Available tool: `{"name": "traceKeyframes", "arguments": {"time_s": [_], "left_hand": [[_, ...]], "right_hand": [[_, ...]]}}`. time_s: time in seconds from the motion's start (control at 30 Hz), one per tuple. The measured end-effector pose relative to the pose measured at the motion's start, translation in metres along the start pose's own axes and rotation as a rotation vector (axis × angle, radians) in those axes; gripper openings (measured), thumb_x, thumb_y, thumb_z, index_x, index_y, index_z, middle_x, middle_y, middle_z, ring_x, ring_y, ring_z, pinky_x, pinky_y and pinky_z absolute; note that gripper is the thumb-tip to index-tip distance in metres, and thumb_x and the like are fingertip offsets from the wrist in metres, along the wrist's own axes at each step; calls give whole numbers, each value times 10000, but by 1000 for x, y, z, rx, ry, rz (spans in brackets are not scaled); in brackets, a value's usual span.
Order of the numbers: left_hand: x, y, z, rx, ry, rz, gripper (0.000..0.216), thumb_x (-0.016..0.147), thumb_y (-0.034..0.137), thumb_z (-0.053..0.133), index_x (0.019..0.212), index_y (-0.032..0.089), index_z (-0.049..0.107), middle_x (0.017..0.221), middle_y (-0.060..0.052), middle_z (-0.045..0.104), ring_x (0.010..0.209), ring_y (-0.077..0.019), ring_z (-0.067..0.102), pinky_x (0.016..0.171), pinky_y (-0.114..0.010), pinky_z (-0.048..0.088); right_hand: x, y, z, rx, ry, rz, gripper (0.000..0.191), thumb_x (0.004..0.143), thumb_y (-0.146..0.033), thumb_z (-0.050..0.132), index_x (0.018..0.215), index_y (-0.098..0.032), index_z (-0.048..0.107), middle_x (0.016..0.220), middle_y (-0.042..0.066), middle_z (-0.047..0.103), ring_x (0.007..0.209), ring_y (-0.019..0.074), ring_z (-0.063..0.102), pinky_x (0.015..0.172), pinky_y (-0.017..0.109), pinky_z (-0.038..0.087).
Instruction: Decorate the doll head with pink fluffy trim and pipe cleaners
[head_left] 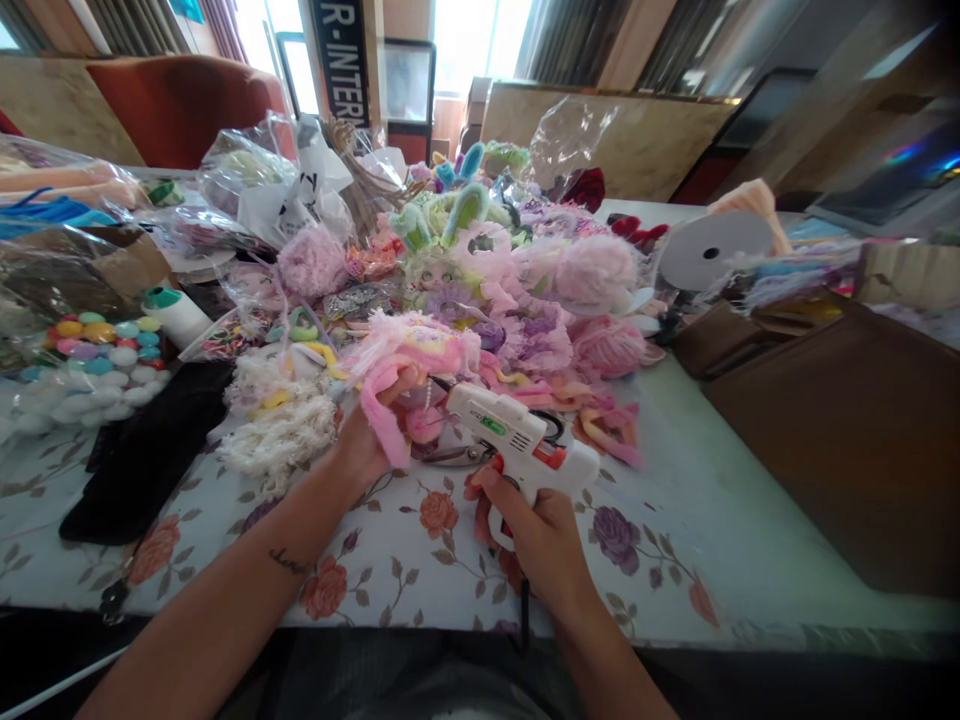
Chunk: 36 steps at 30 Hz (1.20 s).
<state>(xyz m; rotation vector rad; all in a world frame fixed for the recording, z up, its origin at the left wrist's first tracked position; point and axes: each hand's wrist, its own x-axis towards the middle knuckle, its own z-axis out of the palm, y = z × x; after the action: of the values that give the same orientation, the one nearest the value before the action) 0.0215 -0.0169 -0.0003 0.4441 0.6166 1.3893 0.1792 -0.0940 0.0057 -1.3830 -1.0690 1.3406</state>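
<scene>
I see my left hand (367,440) pinching the pink fluff (405,365), soft, light, crushable; right hand (536,530) grips the rigid glue gun (525,445) by its handle.

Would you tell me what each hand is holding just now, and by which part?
The right hand holds a white glue gun by its handle. The left hand grips a fluffy pink piece by its lower end.

A glue gun (525,445) of smooth, glossy white plastic is gripped at lower centre. A fuzzy pink chenille piece (409,375) is held just left of it. The counter (720,500) is covered by a smooth floral-printed cloth. Crinkled clear plastic bags (247,170) are seen at upper left.
</scene>
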Motion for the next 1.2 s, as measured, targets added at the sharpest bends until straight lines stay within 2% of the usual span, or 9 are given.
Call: {"name": "traceKeyframes", "arguments": {"time_s": [0.1, 0.27, 0.47, 0.63, 0.8, 0.93, 1.2], "left_hand": [[0, 0, 0, -8, 13, 6, 160, 685, 161, 784, 704, 153, 625, 645, 18, 623, 520, -100, 554, 448, -203, 444], [1, 0, -1, -31, -73, -39, 155, 718, 169, 760, 696, 156, 607, 632, 16, 627, 453, -92, 510, 401, -212, 394], [0, 0, 0, -22, -2, -34, 172, 682, 171, 782, 738, 160, 620, 644, 14, 626, 493, -107, 546, 416, -210, 417], [0, 0, -1, -24, -46, -42, 168, 706, 172, 770, 720, 158, 604, 630, 15, 609, 452, -90, 503, 410, -212, 414], [1, 1, -2, -20, -108, -66, 163, 758, 185, 737, 708, 150, 585, 619, 12, 594, 447, -93, 510, 402, -211, 395], [0, 3, 1, -12, -105, -52, 157, 763, 195, 732, 715, 155, 587, 612, 8, 588, 443, -101, 504, 407, -224, 398], [0, 3, 0, 2, -77, -22, 180, 709, 169, 769, 700, 167, 589, 590, 28, 573, 455, -105, 491, 427, -231, 428]], "right_hand": [[0, 0, 0, 3, 6, -1, 247, 801, -405, 646, 697, -186, 597, 455, -29, 538, 373, 93, 457, 384, 211, 377], [0, 1, 1, 38, 28, -38, 269, 795, -415, 647, 681, -175, 597, 545, -2, 603, 401, 85, 482, 398, 205, 390], [1, 2, 1, 11, 30, 11, 268, 790, -419, 641, 653, -195, 586, 432, -23, 535, 346, 103, 447, 341, 219, 352], [0, 1, 1, 10, 29, -5, 288, 785, -416, 639, 616, -191, 578, 424, -18, 539, 372, 96, 450, 380, 211, 366], [0, 1, 1, 6, 21, 11, 290, 791, -411, 633, 618, -187, 570, 428, -20, 538, 366, 84, 416, 367, 206, 327], [1, 3, 1, 15, 19, -17, 284, 809, -387, 621, 617, -184, 566, 429, -19, 536, 394, 93, 454, 410, 210, 378], [1, 2, 1, -18, 13, 12, 272, 797, -401, 623, 636, -189, 571, 434, -13, 540, 386, 105, 461, 377, 213, 370]]}}
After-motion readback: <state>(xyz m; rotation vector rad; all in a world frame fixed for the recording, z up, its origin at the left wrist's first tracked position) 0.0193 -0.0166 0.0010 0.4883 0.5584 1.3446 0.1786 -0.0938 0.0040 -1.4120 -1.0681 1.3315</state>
